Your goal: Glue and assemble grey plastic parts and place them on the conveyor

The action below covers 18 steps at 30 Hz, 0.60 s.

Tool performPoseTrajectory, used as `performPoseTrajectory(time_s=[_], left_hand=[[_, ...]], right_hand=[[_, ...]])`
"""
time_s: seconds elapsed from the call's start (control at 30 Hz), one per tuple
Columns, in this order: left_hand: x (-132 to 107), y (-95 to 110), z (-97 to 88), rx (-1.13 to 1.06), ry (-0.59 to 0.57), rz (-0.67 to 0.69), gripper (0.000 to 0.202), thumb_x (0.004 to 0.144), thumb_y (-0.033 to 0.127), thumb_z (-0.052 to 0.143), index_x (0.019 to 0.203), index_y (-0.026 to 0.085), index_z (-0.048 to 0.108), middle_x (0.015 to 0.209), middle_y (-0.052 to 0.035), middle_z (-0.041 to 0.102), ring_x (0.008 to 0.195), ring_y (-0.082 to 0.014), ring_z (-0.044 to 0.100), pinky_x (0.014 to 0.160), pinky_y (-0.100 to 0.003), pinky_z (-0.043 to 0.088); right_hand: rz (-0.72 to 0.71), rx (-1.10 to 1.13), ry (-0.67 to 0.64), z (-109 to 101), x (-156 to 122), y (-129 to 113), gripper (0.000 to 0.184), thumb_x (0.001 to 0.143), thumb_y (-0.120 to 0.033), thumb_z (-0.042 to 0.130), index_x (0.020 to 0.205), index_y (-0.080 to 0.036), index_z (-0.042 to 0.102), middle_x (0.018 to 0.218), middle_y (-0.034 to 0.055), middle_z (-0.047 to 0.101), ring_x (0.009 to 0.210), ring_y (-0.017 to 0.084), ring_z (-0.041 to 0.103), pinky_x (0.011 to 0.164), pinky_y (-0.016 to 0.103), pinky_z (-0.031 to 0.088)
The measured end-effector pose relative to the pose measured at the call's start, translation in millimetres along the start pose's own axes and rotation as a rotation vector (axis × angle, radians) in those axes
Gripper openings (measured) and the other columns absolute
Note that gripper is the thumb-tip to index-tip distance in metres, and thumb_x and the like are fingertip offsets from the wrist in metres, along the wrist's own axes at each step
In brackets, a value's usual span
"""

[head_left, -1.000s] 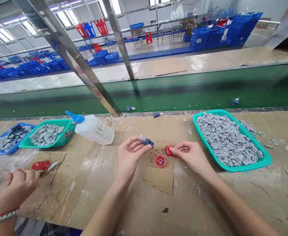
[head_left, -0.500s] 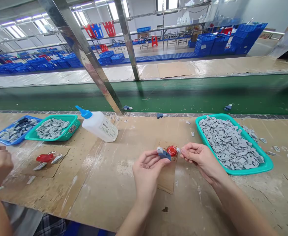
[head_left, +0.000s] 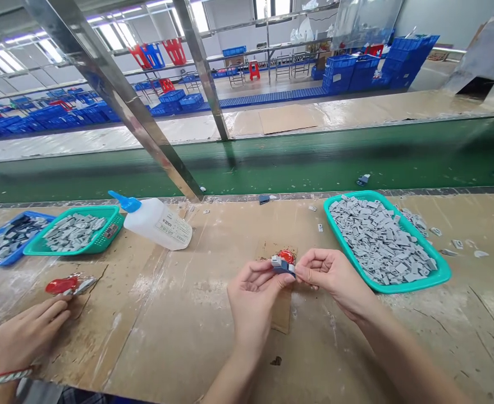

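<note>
Movement: the right hand has closed in since the earlier frame; its fingertips now touch the small blue-grey plastic part.
Left hand: the left hand has its fingers together, pinching the part.
Right hand: fingers together, clamped on the part's right end.
Part position: above the cardboard pad, just before the red cap.
Right of hands: teal tray holding grey pieces.
Far-left tabletop: glue bottle.
Near-left edge: a co-worker's hand beside a red part.
</note>
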<state>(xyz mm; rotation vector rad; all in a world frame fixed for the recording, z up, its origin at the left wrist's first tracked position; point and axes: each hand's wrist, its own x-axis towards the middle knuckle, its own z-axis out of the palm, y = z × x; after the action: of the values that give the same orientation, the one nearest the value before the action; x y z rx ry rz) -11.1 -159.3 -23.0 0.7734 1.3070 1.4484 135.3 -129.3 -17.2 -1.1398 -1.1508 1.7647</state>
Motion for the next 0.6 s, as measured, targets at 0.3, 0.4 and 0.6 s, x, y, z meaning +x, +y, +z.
performPoseTrajectory(time_s=[0.3, 0.4, 0.6], left_hand=[[8.7, -1.1, -4.6, 0.076, -0.221, -0.055, 0.027, 0.054, 0.017, 0.082, 0.074, 0.016, 0.064, 0.08, -0.0062, 0.074, 0.074, -0.0248, 0.071, 0.071, -0.035, 0.061], [18.6, 5.2, -2.3, 0.159, -0.394, -0.056, 0.03, 0.062, 0.019, 0.078, 0.088, 0.017, 0.064, 0.094, -0.0089, 0.072, 0.089, -0.0254, 0.069, 0.079, -0.035, 0.059], [68.5, 11.8, 17.7, 0.667, -0.743, 0.386, 0.046, 0.087, 0.023, 0.051, 0.132, 0.022, 0.042, 0.124, -0.0112, 0.058, 0.105, -0.0215, 0.061, 0.091, -0.038, 0.05]], right_hand=[[0.082, 0.011, -0.117, -9.6, 2.4, 3.5, 0.039, 0.066, -0.048, 0.073, 0.078, -0.02, 0.049, 0.056, -0.0032, 0.059, 0.051, 0.01, 0.048, 0.046, 0.02, 0.034], [-0.008, -0.049, -0.037, -13.1, 1.9, -1.3, 0.037, 0.066, -0.046, 0.072, 0.08, -0.02, 0.05, 0.053, -0.0049, 0.056, 0.05, 0.01, 0.048, 0.047, 0.021, 0.035], [-0.222, -0.647, 0.505, -64.8, 1.7, -11.9, 0.023, 0.077, -0.038, 0.061, 0.095, -0.022, 0.063, 0.08, 0.0045, 0.066, 0.072, 0.02, 0.06, 0.066, 0.033, 0.045]])
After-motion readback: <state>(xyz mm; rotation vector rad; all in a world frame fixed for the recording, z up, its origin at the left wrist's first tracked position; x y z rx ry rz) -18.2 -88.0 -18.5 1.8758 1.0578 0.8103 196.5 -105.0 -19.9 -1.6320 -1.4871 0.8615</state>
